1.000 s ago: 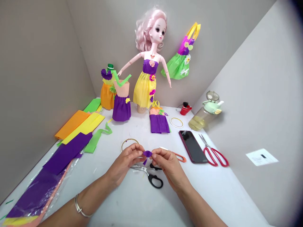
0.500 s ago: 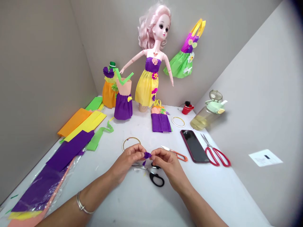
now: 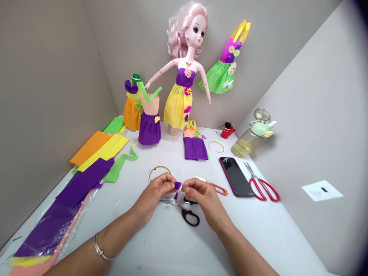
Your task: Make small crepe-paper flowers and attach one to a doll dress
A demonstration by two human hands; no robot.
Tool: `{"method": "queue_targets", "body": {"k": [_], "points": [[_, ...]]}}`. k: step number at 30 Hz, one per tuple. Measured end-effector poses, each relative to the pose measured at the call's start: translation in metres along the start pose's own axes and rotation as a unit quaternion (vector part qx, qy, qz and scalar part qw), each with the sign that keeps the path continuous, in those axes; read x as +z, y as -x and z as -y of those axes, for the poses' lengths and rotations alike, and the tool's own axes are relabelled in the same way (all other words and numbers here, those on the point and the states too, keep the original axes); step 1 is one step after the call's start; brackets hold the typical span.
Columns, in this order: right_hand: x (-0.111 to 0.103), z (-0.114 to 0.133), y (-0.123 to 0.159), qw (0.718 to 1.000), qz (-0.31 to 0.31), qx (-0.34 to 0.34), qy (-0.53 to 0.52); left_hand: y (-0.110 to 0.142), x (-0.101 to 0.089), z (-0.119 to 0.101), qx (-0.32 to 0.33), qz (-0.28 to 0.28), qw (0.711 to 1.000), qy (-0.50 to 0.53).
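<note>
My left hand (image 3: 159,191) pinches a small pleated purple crepe-paper bow (image 3: 178,185) between thumb and fingers. A narrow purple tail hangs from its lower side. Just right of the bow, my right hand (image 3: 198,191) has its thumb and fingertips drawn together, and a slim gap parts them from the paper. Nothing shows in the right fingers. Below both hands lie black-handled scissors (image 3: 190,217), their blades partly under the paper tail. Behind the left hand is a roll of tape (image 3: 159,167), partly covered by the fingers.
Folded purple crepe paper (image 3: 83,184) and other coloured sheets line the left side. A doll (image 3: 184,80) and small paper dresses stand at the back. Orange snips (image 3: 220,190), a phone (image 3: 237,178), red-handled scissors (image 3: 263,188) and a bottle (image 3: 247,142) are on the right.
My right fingertips have come off the purple bow and moved slightly right. The bow stays in my left fingers, turned a little, with its tail hanging straighter down.
</note>
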State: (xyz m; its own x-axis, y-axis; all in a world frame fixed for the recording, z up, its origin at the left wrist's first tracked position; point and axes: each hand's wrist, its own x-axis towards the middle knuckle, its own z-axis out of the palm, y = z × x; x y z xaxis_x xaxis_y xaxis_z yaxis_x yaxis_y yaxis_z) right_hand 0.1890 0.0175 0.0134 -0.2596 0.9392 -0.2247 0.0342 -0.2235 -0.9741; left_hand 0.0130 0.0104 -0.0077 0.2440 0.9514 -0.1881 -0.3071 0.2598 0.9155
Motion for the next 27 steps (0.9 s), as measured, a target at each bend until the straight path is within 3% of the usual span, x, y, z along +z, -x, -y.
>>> {"method": "queue_targets", "body": {"k": [7, 14, 20, 27], "points": [[-0.0004, -0.0025, -0.0008, 1.0, 0.01, -0.002, 0.01, 0.0008, 0.004, -0.0011, 0.01, -0.013, 0.996, -0.093], [0.0013, -0.0045, -0.0002, 1.0, 0.013, -0.004, -0.017, 0.0022, 0.0068, -0.0027, 0.013, -0.002, 0.993, -0.115], [-0.0022, -0.0031, -0.0013, 0.999, -0.025, 0.0, -0.048, 0.0015, 0.0044, 0.0001, -0.008, -0.024, 0.999, -0.034], [-0.0019, -0.0054, -0.0015, 0.991, 0.013, 0.025, -0.132, 0.0012, 0.0026, 0.0019, -0.017, 0.0, 0.999, 0.038]]}}
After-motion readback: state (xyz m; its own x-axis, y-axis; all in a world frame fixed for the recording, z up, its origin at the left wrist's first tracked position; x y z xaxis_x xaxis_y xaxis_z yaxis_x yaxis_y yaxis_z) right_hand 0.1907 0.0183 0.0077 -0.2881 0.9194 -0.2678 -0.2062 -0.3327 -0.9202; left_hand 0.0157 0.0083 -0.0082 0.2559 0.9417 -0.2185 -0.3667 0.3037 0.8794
